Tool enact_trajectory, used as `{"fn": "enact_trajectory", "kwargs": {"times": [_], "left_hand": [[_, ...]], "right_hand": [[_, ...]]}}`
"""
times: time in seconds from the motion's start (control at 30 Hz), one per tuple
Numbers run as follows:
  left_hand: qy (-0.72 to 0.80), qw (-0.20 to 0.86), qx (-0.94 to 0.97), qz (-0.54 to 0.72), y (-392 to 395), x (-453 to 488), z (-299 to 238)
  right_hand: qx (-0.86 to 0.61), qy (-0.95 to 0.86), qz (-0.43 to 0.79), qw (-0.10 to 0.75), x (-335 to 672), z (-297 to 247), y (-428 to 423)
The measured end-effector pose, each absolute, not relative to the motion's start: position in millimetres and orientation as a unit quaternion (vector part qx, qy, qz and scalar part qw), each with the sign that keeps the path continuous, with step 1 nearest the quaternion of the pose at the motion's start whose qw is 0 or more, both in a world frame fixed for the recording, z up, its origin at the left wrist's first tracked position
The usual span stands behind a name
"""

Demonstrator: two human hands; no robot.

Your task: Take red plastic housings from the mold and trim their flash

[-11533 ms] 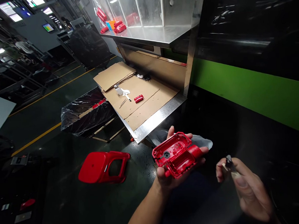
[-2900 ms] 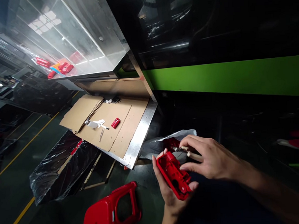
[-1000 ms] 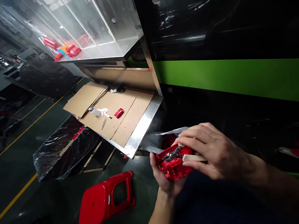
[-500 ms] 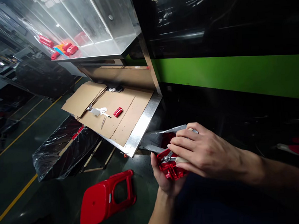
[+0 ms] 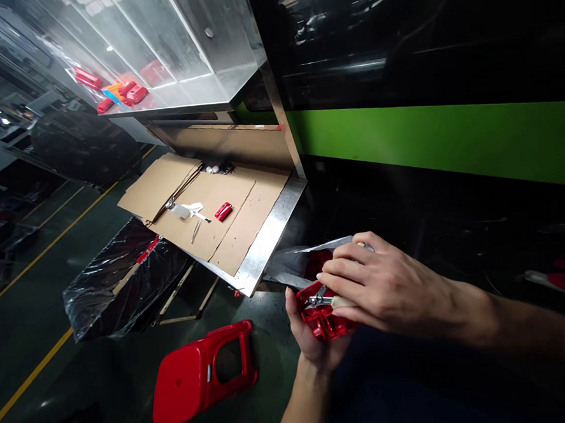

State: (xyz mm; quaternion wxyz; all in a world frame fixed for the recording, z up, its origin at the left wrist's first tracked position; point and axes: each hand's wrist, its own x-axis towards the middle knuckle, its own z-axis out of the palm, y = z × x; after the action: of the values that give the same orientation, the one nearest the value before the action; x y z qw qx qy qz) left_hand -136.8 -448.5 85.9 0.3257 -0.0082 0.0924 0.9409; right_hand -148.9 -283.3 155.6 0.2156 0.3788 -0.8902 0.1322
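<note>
Red shell (image 5: 335, 327) sits in left hand (image 5: 312, 349), off desk (image 5: 268, 243), thumb pressed to its side; right hand (image 5: 380, 288) clamped round pliers (image 5: 319, 300), head at shell's hollow face. Probably light, stiff, slick plastic; thin walls may crack. Best held by outer sides.

2 hands (image 5: 376, 285), pliers (image 5: 319, 300), red casing (image 5: 336, 327)

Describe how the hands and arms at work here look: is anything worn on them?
The left hand and right hand are a person's, with no gloves. The left forearm and right forearm show no sleeve, watch or cable where visible, though the right one fades into shadow. The dark navy cloth below is probably clothing.
</note>
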Motion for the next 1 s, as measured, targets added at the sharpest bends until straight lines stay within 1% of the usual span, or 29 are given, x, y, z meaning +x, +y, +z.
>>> {"fn": "enact_trajectory", "kwargs": {"times": [0.23, 0.47, 0.57, 0.7, 0.77, 0.87, 0.93, 1.0], "left_hand": [[0.098, 0.335, -0.023, 0.937, -444.7, -138.6, 86.3], [0.121, 0.371, -0.068, 0.918, -445.6, -140.6, 82.7], [0.117, 0.366, -0.134, 0.913, -444.1, -140.2, 81.2], [0.105, 0.36, -0.214, 0.902, -441.0, -138.4, 79.5], [0.097, 0.358, -0.208, 0.905, -440.7, -138.2, 79.3], [0.089, 0.346, -0.15, 0.922, -442.4, -140.5, 79.7], [0.105, 0.338, -0.112, 0.928, -444.1, -142.7, 80.1], [0.133, 0.325, -0.088, 0.932, -444.7, -144.0, 80.3]], "right_hand": [[0.375, -0.893, 0.136, 0.21, -150.1, 153.6, -282.6], [0.378, -0.908, 0.088, 0.158, -157.6, 154.5, -284.6], [0.383, -0.903, 0.076, 0.179, -160.5, 149.5, -285.2], [0.396, -0.887, 0.055, 0.231, -159.3, 143.4, -285.6], [0.402, -0.881, 0.047, 0.246, -157.4, 142.1, -285.5], [0.399, -0.882, 0.049, 0.244, -154.9, 140.1, -282.3], [0.382, -0.888, 0.081, 0.241, -153.6, 137.3, -276.8], [0.346, -0.899, 0.138, 0.232, -151.6, 133.5, -270.3]]}}
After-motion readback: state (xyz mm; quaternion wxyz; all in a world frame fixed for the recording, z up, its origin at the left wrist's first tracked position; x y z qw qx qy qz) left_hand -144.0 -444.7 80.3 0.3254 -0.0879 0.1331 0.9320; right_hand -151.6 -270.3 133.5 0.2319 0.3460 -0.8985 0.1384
